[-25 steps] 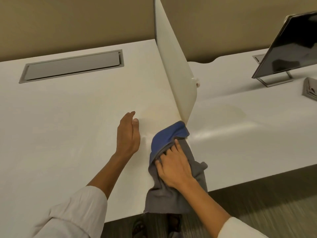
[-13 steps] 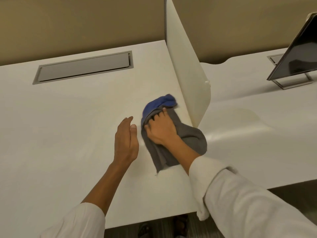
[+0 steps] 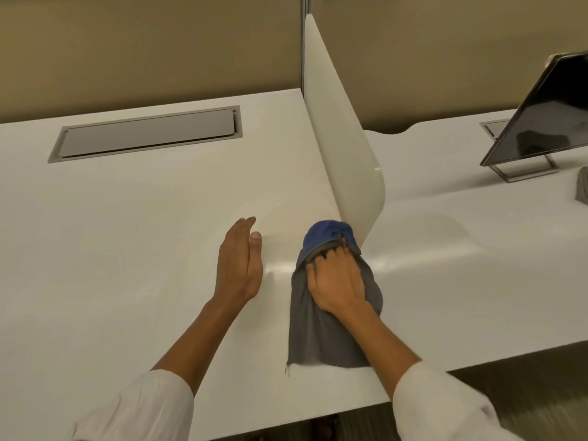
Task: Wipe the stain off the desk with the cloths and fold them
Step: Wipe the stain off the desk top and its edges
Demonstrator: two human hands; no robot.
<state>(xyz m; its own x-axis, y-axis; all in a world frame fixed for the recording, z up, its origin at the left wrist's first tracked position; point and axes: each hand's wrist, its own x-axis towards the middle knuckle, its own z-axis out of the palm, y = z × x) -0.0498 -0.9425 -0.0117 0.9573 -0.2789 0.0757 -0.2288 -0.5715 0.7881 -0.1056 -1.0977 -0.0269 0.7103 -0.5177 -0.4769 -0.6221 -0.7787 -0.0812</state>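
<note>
On the white desk (image 3: 127, 249) my right hand (image 3: 337, 281) presses down on a grey cloth (image 3: 318, 338), fingers bunched into the fabric. A blue cloth (image 3: 327, 233) sticks out from under the grey one at its far end, right at the foot of the white divider panel (image 3: 337, 148). My left hand (image 3: 238, 265) rests flat on the desk a little to the left of the cloths, fingers straight and together, holding nothing. A faint pale ring shows on the desk surface between my left hand and the divider; no distinct stain is visible.
A grey recessed cable hatch (image 3: 149, 133) lies at the back left of the desk. Right of the divider, on the neighbouring desk, stands a dark monitor (image 3: 541, 119) on a metal foot, with another grey cloth (image 3: 583, 189) at the right edge. The desk's front edge runs just below the cloths.
My right hand has dragged the cloths back toward me and to the right, after pushing them forward and left half a second ago. The left hand stays in place.
</note>
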